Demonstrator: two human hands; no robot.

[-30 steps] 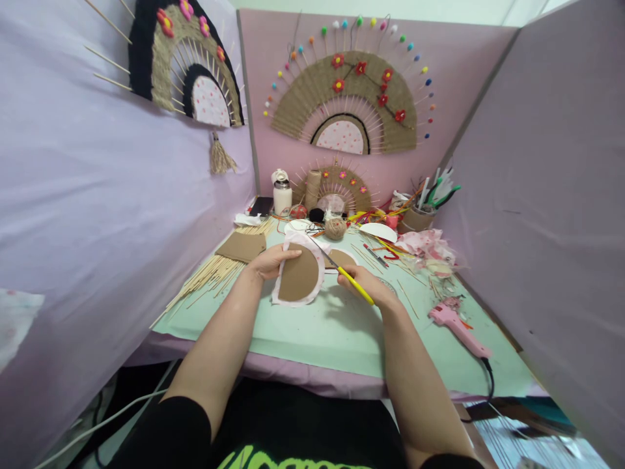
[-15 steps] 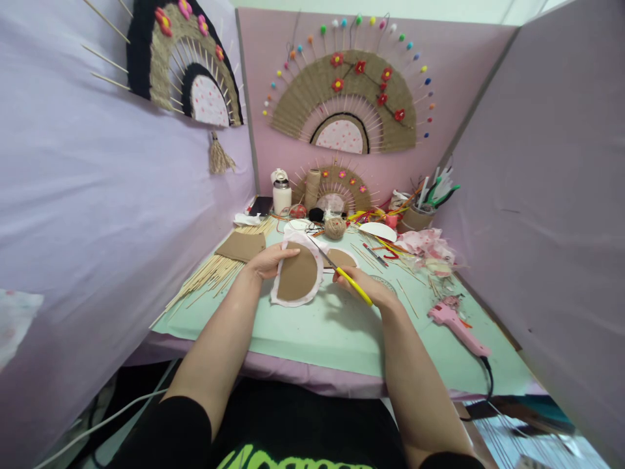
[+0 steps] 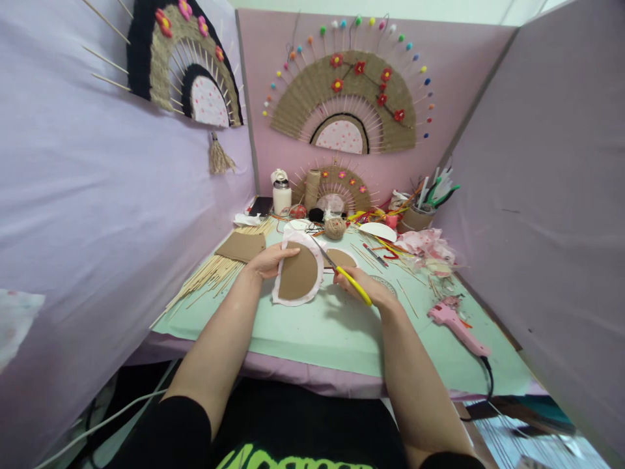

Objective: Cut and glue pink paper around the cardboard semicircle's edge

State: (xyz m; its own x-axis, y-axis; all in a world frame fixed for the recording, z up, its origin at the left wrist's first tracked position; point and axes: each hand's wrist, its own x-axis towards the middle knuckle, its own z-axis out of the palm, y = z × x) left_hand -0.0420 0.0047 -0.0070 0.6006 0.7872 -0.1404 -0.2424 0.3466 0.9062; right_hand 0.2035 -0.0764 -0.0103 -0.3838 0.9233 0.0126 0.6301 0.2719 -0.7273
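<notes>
A half-round piece of brown cardboard (image 3: 299, 273) with a white fabric border (image 3: 293, 302) is pinched in my left hand (image 3: 267, 261), thumb on top at its straight edge. My right hand (image 3: 355, 281) is closed around yellow-handled scissors (image 3: 360, 290). Their blades point up and left, lying close to the upper right part of the fabric border; whether they touch it I cannot tell. Behind the blades, a second half-round cardboard piece (image 3: 340, 258) with a white border lies on the table.
Thin wooden sticks (image 3: 209, 273) and a cardboard sheet (image 3: 241, 247) lie at left. A pink glue gun (image 3: 459, 329) with a black cord rests at right. Toward the back are a twine ball (image 3: 334, 228), a white bottle (image 3: 282, 197) and a tool pot (image 3: 416, 218). Decorated fans hang on the partitions.
Almost nothing differs. The scissors and the fabric-edged cardboard have shifted very slightly; both hands keep their hold.
</notes>
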